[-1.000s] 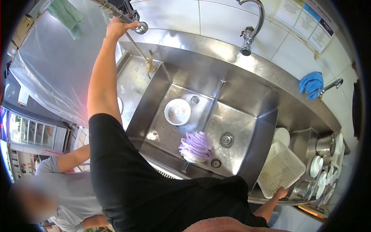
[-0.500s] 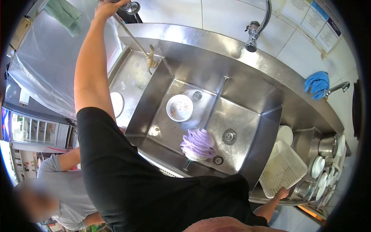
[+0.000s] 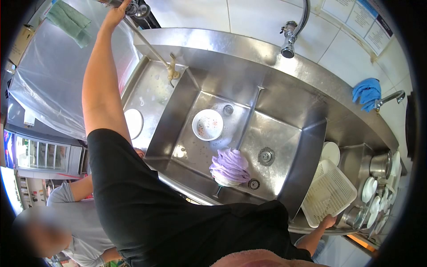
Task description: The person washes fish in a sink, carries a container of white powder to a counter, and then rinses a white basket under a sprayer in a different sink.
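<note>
Steel sink [image 3: 284,133] holds a bowl [image 3: 207,125]. Above the sink the left hand [image 3: 114,14] has its fingers wrapped round the sprayer [image 3: 138,10]; the right hand [image 3: 327,221] clasps the basket [image 3: 329,191] right of the sink. Advise a steady downward pull, nozzle toward the bowl.

White bowl [image 3: 207,125] in sink [image 3: 284,129], purple cloth [image 3: 229,165] near, blue cloth [image 3: 367,93] over tap [image 3: 391,99]
</note>
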A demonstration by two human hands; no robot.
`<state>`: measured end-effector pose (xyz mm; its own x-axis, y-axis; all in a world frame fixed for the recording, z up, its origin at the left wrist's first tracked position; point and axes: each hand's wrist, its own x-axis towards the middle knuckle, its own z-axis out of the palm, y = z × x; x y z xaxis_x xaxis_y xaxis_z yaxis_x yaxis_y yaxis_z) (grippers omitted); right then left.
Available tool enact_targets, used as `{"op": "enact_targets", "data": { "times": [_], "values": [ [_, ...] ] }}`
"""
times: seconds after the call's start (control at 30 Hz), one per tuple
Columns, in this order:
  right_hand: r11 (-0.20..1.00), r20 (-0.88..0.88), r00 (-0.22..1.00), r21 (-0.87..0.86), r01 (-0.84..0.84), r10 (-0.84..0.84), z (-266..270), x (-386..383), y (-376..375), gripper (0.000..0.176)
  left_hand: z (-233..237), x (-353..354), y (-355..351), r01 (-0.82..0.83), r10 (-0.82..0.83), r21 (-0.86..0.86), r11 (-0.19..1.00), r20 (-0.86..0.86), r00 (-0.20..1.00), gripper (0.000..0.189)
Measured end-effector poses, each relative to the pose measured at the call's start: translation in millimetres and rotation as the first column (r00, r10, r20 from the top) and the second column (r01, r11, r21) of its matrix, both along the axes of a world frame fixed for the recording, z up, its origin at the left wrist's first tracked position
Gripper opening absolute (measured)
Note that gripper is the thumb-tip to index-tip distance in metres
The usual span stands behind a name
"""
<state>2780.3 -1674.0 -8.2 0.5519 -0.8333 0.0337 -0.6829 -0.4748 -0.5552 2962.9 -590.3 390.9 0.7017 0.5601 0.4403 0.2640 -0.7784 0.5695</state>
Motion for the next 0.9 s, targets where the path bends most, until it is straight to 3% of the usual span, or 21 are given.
{"op": "enact_targets", "data": {
  "times": [0.13, 0.23, 0.43, 0.53, 0.73, 0.83, 0.9],
  "values": [
    [1.000, -0.026, 1.000, 0.006, 0.002, -0.002, 4, 1, 2, 0.045, -5, -6, -7, -0.024, 0.034, -0.086, 0.996, 0.125, 0.992, 0.072],
    [0.999, -0.049, 0.999, -0.039, -0.009, 0.007, 4, 1, 2, 0.044, -7, -14, -2, -0.079, 0.097, -0.175, 0.981, 0.097, 0.991, 0.063],
    [1.000, -0.040, 0.999, -0.012, 0.015, -0.015, -2, 3, -6, 0.045, -12, -30, -17, -0.077, 0.082, -0.037, 0.996, 0.183, 0.980, 0.054],
    [0.998, -0.012, 0.999, 0.037, 0.045, -0.045, -4, 3, -9, 0.047, -15, -31, -13, -0.104, 0.120, -0.109, 0.989, 0.151, 0.981, 0.056],
    [0.998, -0.005, 0.999, 0.050, 0.040, -0.040, -9, 1, -15, 0.050, -33, -34, -17, 0.181, -0.075, -0.255, 0.950, 0.377, 0.923, 0.056],
    [0.997, -0.057, 0.998, -0.079, -0.021, 0.016, -11, 1, -22, 0.048, -39, -37, -8, 0.128, -0.072, -0.142, 0.981, 0.347, 0.935, 0.050],
    [0.976, -0.076, 0.993, -0.193, -0.098, 0.085, -57, -9, -78, 0.045, -44, -44, -20, -0.104, 0.101, -0.012, 0.995, 0.362, 0.927, 0.061]
  ]
}}
